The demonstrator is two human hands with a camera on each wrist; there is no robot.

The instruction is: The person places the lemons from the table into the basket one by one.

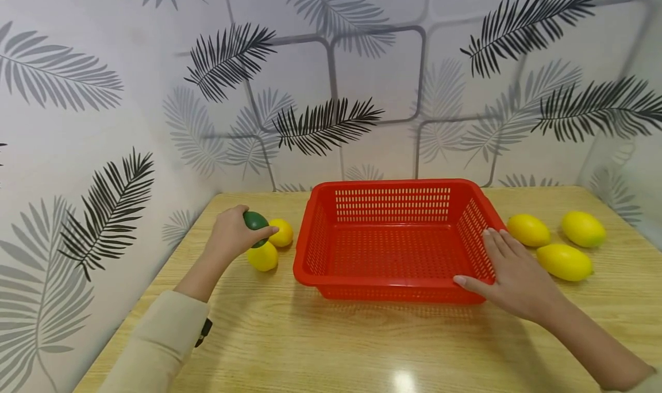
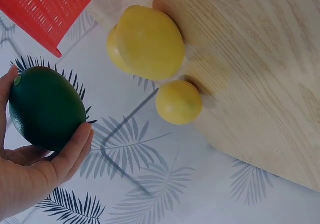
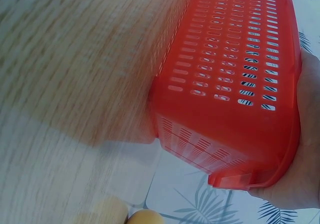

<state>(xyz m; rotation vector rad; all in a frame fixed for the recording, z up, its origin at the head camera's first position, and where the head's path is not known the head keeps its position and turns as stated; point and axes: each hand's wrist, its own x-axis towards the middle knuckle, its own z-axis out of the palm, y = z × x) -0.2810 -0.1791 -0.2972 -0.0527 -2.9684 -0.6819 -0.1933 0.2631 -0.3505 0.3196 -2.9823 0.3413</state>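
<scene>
One red basket (image 1: 393, 282) stands on one wooden table (image 1: 331, 347). Yellow fruits number six in all: three (image 1: 565, 262) to the right of the red basket and three (image 2: 179, 102) to its left, where the left wrist view shows all three and the head view only two. There is one green fruit (image 2: 47, 109), also left of the red basket. Two hands are present: one left hand (image 1: 230, 232) to its left, one right hand (image 1: 522, 284) at its right end.
</scene>
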